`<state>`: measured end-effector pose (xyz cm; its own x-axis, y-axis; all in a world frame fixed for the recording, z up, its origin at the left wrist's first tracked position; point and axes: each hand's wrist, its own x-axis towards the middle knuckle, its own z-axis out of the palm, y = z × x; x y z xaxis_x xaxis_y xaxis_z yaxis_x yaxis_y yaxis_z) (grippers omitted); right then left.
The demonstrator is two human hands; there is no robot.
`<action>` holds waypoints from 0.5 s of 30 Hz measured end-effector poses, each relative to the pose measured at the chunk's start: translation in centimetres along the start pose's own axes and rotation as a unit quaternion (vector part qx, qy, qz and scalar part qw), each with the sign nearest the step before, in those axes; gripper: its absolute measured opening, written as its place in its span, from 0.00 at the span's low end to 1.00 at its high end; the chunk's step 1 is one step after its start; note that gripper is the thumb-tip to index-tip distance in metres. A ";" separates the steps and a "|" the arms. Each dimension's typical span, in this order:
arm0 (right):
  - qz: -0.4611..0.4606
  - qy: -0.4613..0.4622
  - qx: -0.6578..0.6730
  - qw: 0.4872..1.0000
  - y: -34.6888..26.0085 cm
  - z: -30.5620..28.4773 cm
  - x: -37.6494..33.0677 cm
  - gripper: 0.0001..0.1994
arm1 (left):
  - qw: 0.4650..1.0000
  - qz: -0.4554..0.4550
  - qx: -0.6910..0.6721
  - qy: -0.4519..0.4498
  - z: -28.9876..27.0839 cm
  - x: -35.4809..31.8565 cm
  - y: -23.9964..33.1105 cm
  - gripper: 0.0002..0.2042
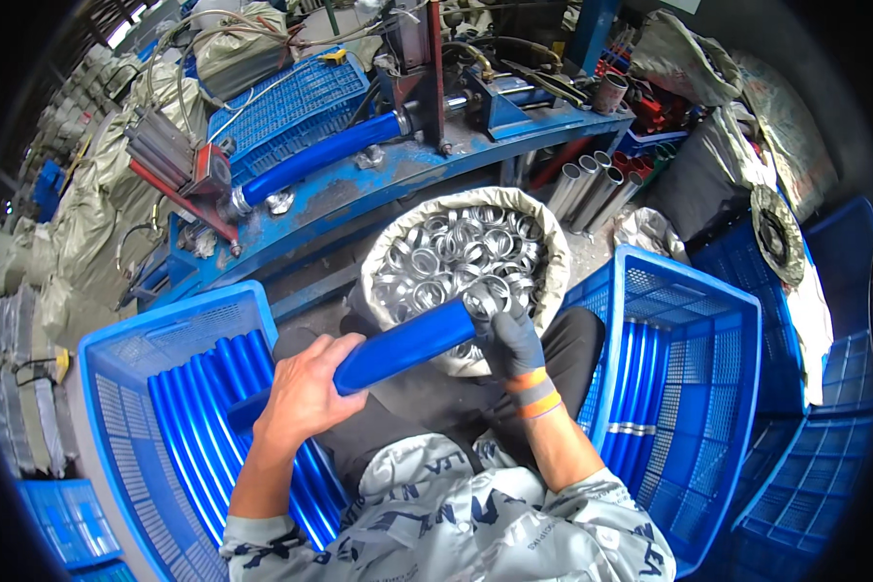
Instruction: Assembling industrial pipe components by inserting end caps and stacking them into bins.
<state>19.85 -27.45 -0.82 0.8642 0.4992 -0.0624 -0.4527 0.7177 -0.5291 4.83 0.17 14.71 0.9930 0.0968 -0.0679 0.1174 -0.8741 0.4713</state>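
A shiny blue tube [412, 346] lies slantwise across my lap, its right end raised. My bare left hand [306, 388] is wrapped around it toward its left end. At the tube's right end, my right hand [516, 347], in a grey glove with an orange-striped cuff, grips a silver metal ring [487, 295]. The ring sits against the tube mouth; how far it is seated I cannot tell. Just beyond, an open pale sack [556, 254] holds many loose metal rings [446, 247]. Similar blue tubes [189, 427] lie in the crate beside my left arm.
A blue crate [92, 388] stands left, another [737, 320] right, the latter holding blue tubes [640, 369] with silver bands. Ahead, a blue workbench [330, 199] carries a machine with a blue tube [325, 155] mounted lengthwise. Bare metal pipes [592, 189] stand beneath its right end.
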 end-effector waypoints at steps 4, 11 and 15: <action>-0.014 0.002 -0.075 0.997 -0.7 -1.1 -0.3 0.15 | 1.000 0.008 -0.005 -0.020 -0.4 0.3 -0.4 0.31; 0.006 -0.032 -0.170 0.985 -1.2 -2.5 -0.9 0.18 | 0.998 0.005 -0.057 -0.032 -1.2 -0.1 -1.3 0.34; -0.040 -0.053 -0.184 0.981 -1.9 0.4 -1.0 0.26 | 0.997 0.001 -0.069 -0.047 -1.5 -0.4 -2.0 0.33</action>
<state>19.77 -29.18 0.57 0.8569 0.5107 0.0696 -0.2579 0.5418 -0.8000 4.20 2.56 15.11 0.9884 0.0445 -0.1455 0.1225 -0.7998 0.5876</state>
